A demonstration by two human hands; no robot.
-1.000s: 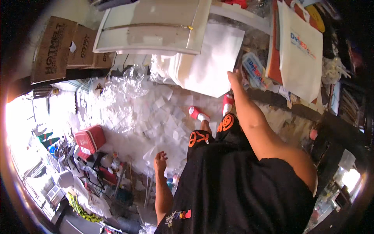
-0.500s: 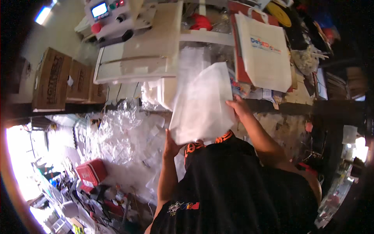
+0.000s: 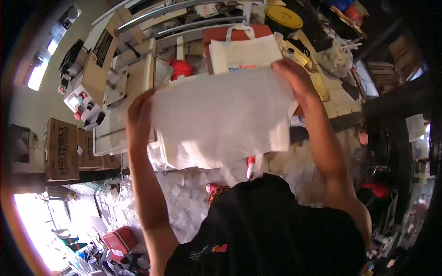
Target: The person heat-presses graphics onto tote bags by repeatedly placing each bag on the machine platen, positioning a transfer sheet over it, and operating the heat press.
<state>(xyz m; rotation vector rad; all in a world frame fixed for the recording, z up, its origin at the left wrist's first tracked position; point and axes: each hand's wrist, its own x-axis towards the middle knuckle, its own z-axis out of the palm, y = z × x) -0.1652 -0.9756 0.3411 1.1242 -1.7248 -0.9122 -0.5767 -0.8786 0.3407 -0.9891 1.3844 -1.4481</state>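
A translucent white sheet (image 3: 221,110) stretches between my two hands at the bench, with more white material (image 3: 274,143) beneath it. My left hand (image 3: 140,110) is closed on the sheet's left edge, beside a pale machine platform (image 3: 113,138). My right hand (image 3: 294,78) grips its upper right corner, fingers partly curled over it. Just behind the sheet lie a white printed tote bag (image 3: 241,48) with handles and a red-brown piece (image 3: 258,31) under that bag. The sheet hides much of what is below it.
A machine with a small screen (image 3: 73,102) stands at left, above cardboard boxes (image 3: 60,149). Red cloth (image 3: 181,69), a yellow-lidded tub (image 3: 283,17) and bundled plastic (image 3: 336,62) sit on the bench. Scraps (image 3: 189,202) litter the floor, with a red cooler (image 3: 119,239) at lower left.
My left hand, empty a second ago, has gripped the sheet. Both hands have raised it and spread it sideways across the front of the bench. The view has tilted toward the bench.
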